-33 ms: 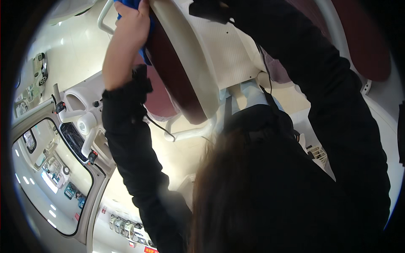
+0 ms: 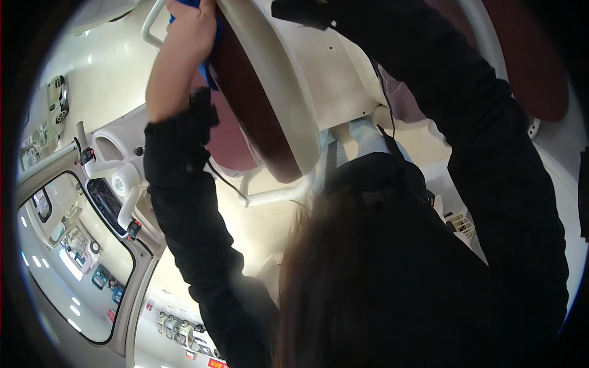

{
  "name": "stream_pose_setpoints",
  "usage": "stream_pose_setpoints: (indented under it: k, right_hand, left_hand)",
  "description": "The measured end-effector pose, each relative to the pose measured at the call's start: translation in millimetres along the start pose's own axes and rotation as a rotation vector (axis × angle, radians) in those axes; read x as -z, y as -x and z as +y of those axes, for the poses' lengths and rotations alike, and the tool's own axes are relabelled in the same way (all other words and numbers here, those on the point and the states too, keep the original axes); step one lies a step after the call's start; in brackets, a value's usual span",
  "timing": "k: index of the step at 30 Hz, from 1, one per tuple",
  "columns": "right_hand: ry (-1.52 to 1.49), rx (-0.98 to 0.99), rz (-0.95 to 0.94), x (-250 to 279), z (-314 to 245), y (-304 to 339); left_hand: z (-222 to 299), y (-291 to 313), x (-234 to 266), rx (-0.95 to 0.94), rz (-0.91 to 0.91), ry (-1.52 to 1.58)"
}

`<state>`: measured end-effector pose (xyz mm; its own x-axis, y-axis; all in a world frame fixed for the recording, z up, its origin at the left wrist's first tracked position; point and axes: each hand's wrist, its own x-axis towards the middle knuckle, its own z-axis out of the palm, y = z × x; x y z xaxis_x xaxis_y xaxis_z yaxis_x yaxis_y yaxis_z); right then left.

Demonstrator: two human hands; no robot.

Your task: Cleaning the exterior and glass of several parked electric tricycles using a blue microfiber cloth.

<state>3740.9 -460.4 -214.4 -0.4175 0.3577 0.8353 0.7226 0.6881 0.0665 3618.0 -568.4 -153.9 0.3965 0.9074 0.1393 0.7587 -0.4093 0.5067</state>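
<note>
My left hand point(image 2: 191, 34) is at the top edge, its fingers closed on a blue cloth point(image 2: 209, 75). The cloth lies against the side of a seat back with a maroon pad point(image 2: 248, 83) and a beige shell point(image 2: 279, 73). Part of the cloth and my fingertips are cut off by the frame. My right arm point(image 2: 457, 86), in a black sleeve, reaches up over the beige seat area. At its wrist is a black strapped piece point(image 2: 300, 13); the right hand itself lies beyond the top edge. A thin cable hangs from each wrist.
White handlebars point(image 2: 124, 181) with black and red switches stand at left, behind a windshield point(image 2: 80, 257). A white rail point(image 2: 149, 27) rises beside my left hand. Another maroon seat point(image 2: 532, 80) is at right. Parked small vehicles point(image 2: 58, 101) show outside.
My left hand and forearm have shifted slightly left and down along the seat back, with the cloth still in the fingers. The right wrist has moved slightly left.
</note>
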Motion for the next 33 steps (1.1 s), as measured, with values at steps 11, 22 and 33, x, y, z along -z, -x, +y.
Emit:
stream_pose_setpoints:
  k: [11, 22, 33]
  right_hand:
    - [-0.168, -0.029, -0.291, -86, 68, -24]
    - [-0.225, -0.19, -0.295, -63, 51, -38]
    - [0.103, 0.016, -0.382, 106, -50, 6]
  left_hand:
    - [-11, -61, 14, 0.219, -0.172, -0.09]
    - [-32, -72, 6, 0.231, -0.217, -0.103]
    - [-7, 20, 15, 0.184, -0.044, -0.248]
